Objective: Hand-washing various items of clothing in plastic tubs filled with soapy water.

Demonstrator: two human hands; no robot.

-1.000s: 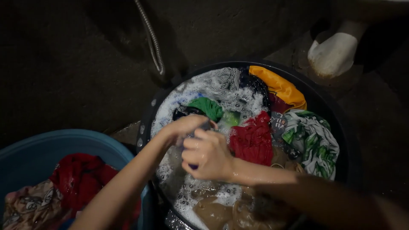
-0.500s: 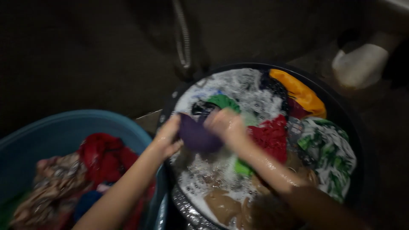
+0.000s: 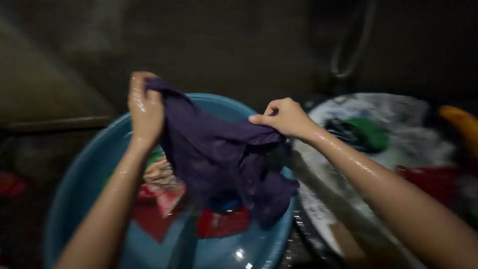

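A wet purple garment (image 3: 219, 159) hangs spread between both my hands above the blue basin (image 3: 84, 174). My left hand (image 3: 144, 107) grips its upper left corner, held high. My right hand (image 3: 284, 117) pinches the opposite edge, near the gap between the two tubs. The cloth's lower part droops toward the clothes in the blue basin. Both forearms are wet and shiny.
The blue basin holds red and patterned clothes (image 3: 164, 184) in water. To the right stands a black tub (image 3: 323, 234) with suds (image 3: 408, 139), a green cloth (image 3: 368, 132), a red cloth (image 3: 433, 182) and an orange one (image 3: 460, 124). A metal hose (image 3: 351, 55) hangs behind. Dark floor all around.
Both hands lifted the purple garment out of the sudsy black tub, moved it left over the blue basin and spread it open. The view swung left.
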